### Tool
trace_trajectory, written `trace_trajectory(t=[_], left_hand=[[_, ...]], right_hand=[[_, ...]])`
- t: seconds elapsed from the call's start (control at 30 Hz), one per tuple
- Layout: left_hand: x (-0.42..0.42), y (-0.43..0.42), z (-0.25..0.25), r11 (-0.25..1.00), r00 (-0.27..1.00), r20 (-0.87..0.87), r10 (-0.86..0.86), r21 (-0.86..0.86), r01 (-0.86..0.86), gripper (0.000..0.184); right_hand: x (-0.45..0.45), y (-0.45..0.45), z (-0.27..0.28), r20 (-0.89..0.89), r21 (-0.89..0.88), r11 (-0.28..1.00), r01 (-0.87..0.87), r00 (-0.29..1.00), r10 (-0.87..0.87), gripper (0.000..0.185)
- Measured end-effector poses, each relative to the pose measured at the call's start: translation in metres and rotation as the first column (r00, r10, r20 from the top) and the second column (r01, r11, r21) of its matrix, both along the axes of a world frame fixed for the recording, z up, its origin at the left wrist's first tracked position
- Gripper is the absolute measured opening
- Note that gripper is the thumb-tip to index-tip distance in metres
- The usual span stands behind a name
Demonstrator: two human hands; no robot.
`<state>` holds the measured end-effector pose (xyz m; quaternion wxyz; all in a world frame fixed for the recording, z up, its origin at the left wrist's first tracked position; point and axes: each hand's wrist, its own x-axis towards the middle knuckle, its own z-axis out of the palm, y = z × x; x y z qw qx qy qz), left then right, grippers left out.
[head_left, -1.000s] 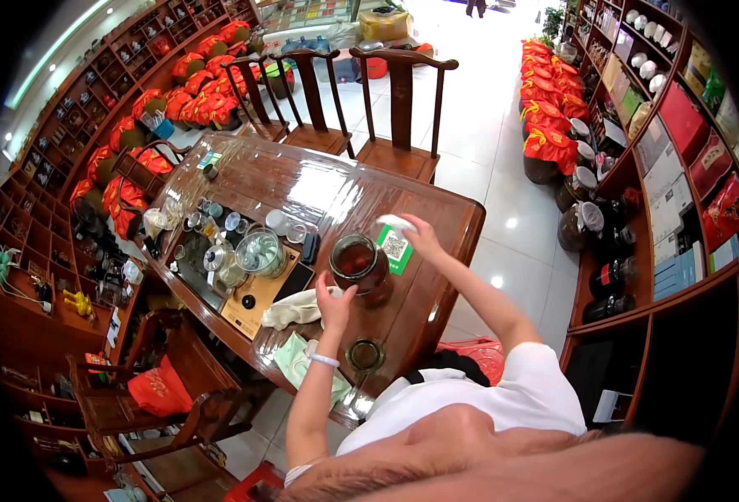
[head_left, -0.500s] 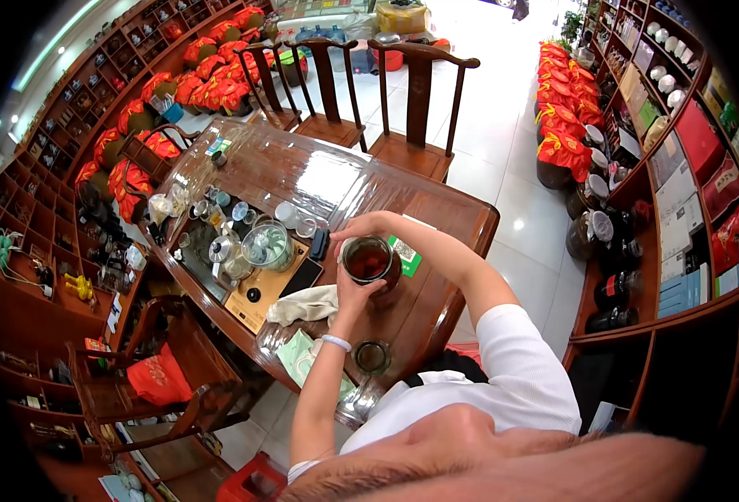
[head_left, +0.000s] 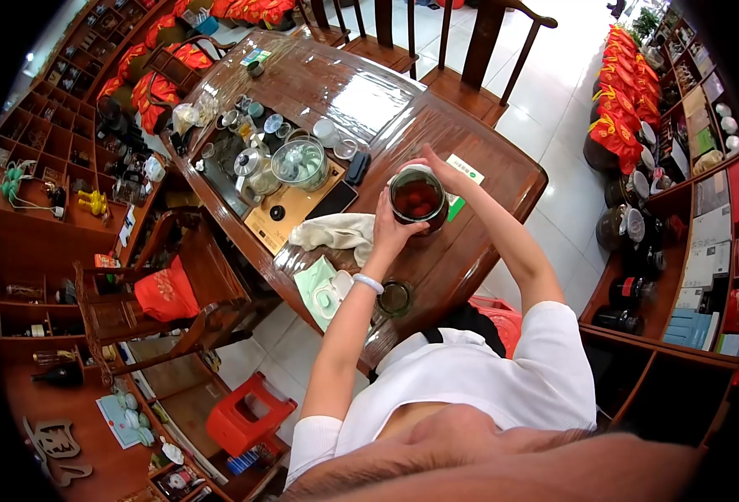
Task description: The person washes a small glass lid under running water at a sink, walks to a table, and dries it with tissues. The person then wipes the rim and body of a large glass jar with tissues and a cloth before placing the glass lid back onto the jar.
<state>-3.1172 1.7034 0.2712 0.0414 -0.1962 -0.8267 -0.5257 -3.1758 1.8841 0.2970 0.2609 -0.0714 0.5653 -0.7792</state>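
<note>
A glass jar (head_left: 420,203) of dark red liquid with round red fruit in it stands open on the wooden table. My left hand (head_left: 393,224) is wrapped round its near left side, a pale bracelet on the wrist. At the jar's far rim, my right hand (head_left: 435,171) presses a white cloth or tissue (head_left: 410,170) against the glass. Just below the jar sits a round glass lid or small jar (head_left: 394,298). A cream cloth (head_left: 336,234) lies left of my left hand, and a pale green packet (head_left: 323,289) is beside my left forearm.
A tea tray (head_left: 290,205) with a glass pot (head_left: 300,163) and a kettle (head_left: 255,171) is on the left of the table (head_left: 478,134). Wooden chairs (head_left: 461,84) stand beyond. A red stool (head_left: 251,414) is at lower left. Shelves line both sides.
My right hand has gone from beside the jar, round its far left side, to its far right rim with the white cloth. My left hand has closed round the jar. The view has shifted.
</note>
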Motion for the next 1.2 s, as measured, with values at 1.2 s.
trace_trajectory(t=[1.2], left_hand=[[-0.003,-0.004,-0.006,0.986,0.996,0.088,0.004,-0.167,0.011,0.106]], right_hand=[[-0.012,0.007,0.045,-0.532,0.734,0.646,0.212,0.770,0.352,0.035]])
